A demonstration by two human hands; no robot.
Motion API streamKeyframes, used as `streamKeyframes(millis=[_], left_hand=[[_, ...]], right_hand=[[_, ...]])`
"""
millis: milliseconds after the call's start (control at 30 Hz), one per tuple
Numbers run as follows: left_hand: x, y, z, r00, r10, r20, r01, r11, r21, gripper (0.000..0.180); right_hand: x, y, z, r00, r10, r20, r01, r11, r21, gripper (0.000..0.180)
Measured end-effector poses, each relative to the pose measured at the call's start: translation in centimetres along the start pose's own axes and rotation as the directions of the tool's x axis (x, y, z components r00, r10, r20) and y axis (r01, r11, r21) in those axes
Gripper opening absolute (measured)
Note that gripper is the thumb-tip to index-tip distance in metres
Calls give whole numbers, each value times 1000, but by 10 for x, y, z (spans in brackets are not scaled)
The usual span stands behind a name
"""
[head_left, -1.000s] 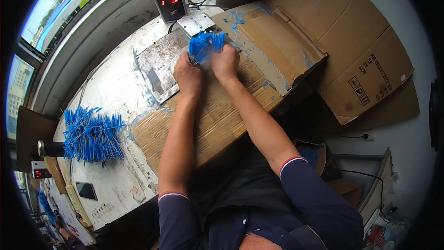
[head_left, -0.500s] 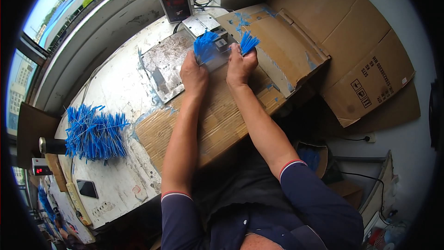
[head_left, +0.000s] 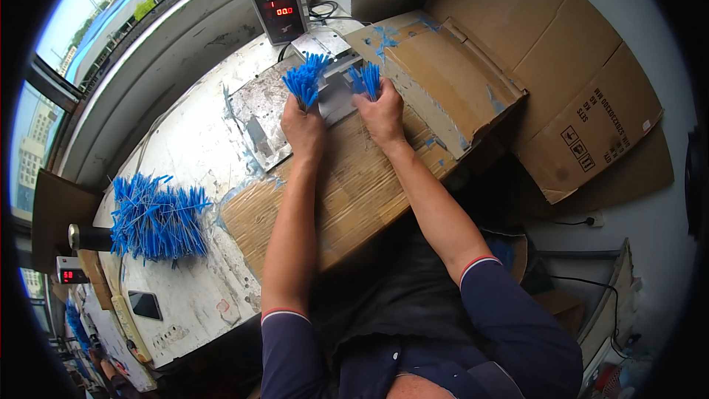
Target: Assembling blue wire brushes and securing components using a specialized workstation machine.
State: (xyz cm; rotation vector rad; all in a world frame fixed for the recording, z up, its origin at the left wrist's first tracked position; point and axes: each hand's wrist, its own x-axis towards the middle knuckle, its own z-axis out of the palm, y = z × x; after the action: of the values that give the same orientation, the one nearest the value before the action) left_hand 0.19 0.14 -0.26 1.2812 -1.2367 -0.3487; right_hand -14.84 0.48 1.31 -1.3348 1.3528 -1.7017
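Two tufts of thin blue-tipped strands rise from the person's fists, near the middle of the workbench. The left bundle (head_left: 304,78) is the fuller one, its bright blue tips crowded together, uneven in height and fanned outward; the left hand (head_left: 303,131) has its fingers wrapped round the base, hiding most of the stems. At three o'clock from it, just apart, stands the right bundle (head_left: 367,80), sparser and straighter, pinched at its foot by the curled fingers of the right hand (head_left: 382,114).

At ten o'clock from the left hand lies a stained metal plate (head_left: 255,120); beyond the left bundle, between eleven and twelve, a display box (head_left: 281,12) glows red. At eight o'clock from the left hand, a tangled pile (head_left: 159,222) shows similar blue tips on thin pale stems.
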Motion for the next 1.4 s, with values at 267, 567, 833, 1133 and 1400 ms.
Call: streamKeyframes(millis=[267, 567, 833, 1133, 1400], left_hand=[[1, 2, -3, 971, -240, -19, 233, 957, -174, 13], [3, -6, -2, 972, -218, -92, 203, 968, -150, 12], [2, -6, 1, 974, -189, -126, 167, 972, -168, 13], [1, -7, 2, 975, -183, -127, 164, 975, -150, 16], [2, -11, 1, 980, -142, -136, 126, 985, -115, 17]], right_hand=[[-10, -2, 1, 982, -5, 190, 113, 817, -565, 30], [-35, -31, -24, 933, 35, 357, 200, 775, -599, 33], [-28, -13, -26, 915, -35, 401, 307, 704, -640, 21], [25, 2, -8, 962, 138, 234, 9, 845, -534, 24], [28, 13, -1, 973, 149, 176, -53, 886, -460, 26]])
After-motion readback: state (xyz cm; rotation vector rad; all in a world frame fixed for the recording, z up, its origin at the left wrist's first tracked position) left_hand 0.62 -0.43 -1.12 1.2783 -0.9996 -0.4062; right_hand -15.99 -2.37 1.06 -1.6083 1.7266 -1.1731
